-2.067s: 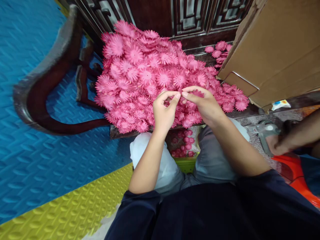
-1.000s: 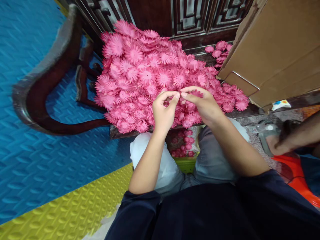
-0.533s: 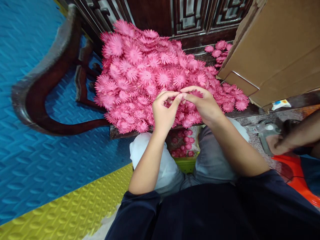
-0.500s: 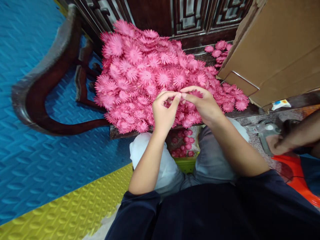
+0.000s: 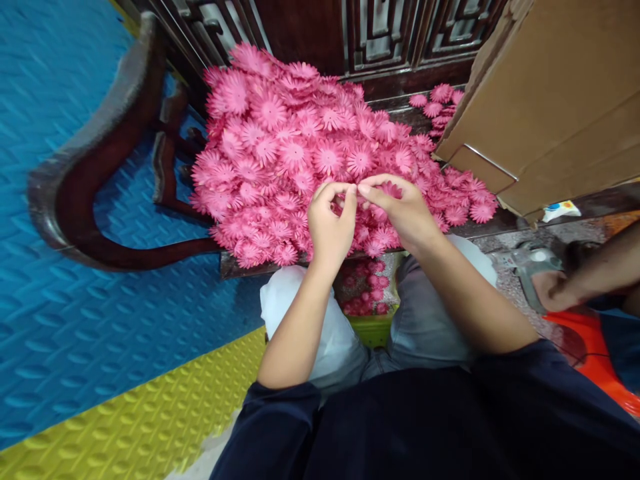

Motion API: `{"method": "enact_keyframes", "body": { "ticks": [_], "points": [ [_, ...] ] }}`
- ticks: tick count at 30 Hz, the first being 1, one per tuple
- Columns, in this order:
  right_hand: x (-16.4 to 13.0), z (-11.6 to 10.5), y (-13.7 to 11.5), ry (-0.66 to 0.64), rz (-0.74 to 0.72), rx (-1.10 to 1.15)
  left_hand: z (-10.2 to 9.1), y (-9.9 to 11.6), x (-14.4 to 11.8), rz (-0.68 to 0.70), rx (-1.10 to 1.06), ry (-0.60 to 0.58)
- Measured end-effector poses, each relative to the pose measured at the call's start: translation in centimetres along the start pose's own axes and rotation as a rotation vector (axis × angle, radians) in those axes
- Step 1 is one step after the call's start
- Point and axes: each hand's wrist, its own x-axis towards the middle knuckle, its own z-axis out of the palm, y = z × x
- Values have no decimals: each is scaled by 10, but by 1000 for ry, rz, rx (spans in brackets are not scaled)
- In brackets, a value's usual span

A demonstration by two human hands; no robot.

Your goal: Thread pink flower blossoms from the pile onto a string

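My left hand (image 5: 331, 223) and my right hand (image 5: 405, 210) are raised over the near side of a big heap of pink artificial flower heads (image 5: 270, 113). Each pinches thumb against forefinger, and the fingertips almost meet. Whatever is between the fingertips is too small to make out. A darker pink flower head (image 5: 391, 191) shows in the curl of my right hand; whether the hand holds it or it lies behind, I cannot tell. The heap rests on a dark wooden bench (image 5: 245, 265).
A cardboard box (image 5: 550, 100) stands at the right of the bench. Between my knees a green basket (image 5: 371, 328) has more pink flowers above it. The curved wooden armrest (image 5: 65, 200) is on the left. Another person's arm (image 5: 595, 267) reaches in at right, by a grey device (image 5: 533, 267).
My fingertips have shifted slightly and drawn a little apart. The view has moved a touch. The flower heap looks the same.
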Motion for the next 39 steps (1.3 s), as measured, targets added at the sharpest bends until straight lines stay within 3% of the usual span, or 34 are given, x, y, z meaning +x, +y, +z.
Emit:
{"method": "enact_keyframes", "body": {
  "ticks": [4, 12, 24, 33, 36, 39],
  "points": [
    [-1, 2, 2, 24, -2, 11, 0, -1, -1, 53, 51, -13],
    [1, 1, 5, 15, 101, 128, 0, -5, 0, 26, 25, -21],
    [-6, 12, -3, 66, 26, 15, 1, -16, 9, -140, -105, 414],
    [-9, 22, -1, 47, -109, 41, 6, -14, 12, -94, -62, 651],
    [-4, 17, 2, 82, -137, 18, -8, -36, 22, -114, -61, 723],
    [10, -3, 6, 195, -155, 4, -40, -67, 38, -225, -53, 903]
  ]
}}
